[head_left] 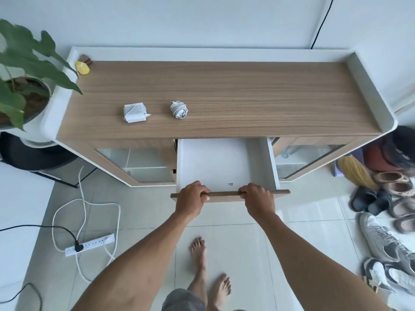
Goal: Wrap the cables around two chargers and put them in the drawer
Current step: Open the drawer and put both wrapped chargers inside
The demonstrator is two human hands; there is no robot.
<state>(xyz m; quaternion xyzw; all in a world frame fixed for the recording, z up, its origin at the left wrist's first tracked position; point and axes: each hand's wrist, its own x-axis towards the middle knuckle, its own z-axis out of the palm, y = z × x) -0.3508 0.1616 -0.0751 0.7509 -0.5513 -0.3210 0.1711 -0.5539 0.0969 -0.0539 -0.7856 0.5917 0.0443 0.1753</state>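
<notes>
Two white chargers lie on the wooden cabinet top (247, 90), each with its cable wound round it: a square charger (134, 112) and, just at its 3 o'clock, a rounder charger bundle (179, 110). They sit apart from each other and well apart from both hands. The square one is at about 11 o'clock from the left hand (192, 197), and the bundle is near its 12 o'clock.

Below them the white drawer (224, 158) stands pulled out. Both hands grip its wooden front edge with fingers curled over it, the right hand (258, 198) at 3 o'clock of the left.

Between the hands, on the drawer floor, lies a tiny dark hook-shaped item (230, 184).

A potted plant (20, 70) stands at the cabinet's 9 o'clock, shoes (386, 198) on the floor at the drawer's 3 o'clock, and a power strip (89, 243) at the left hand's 8 o'clock.
</notes>
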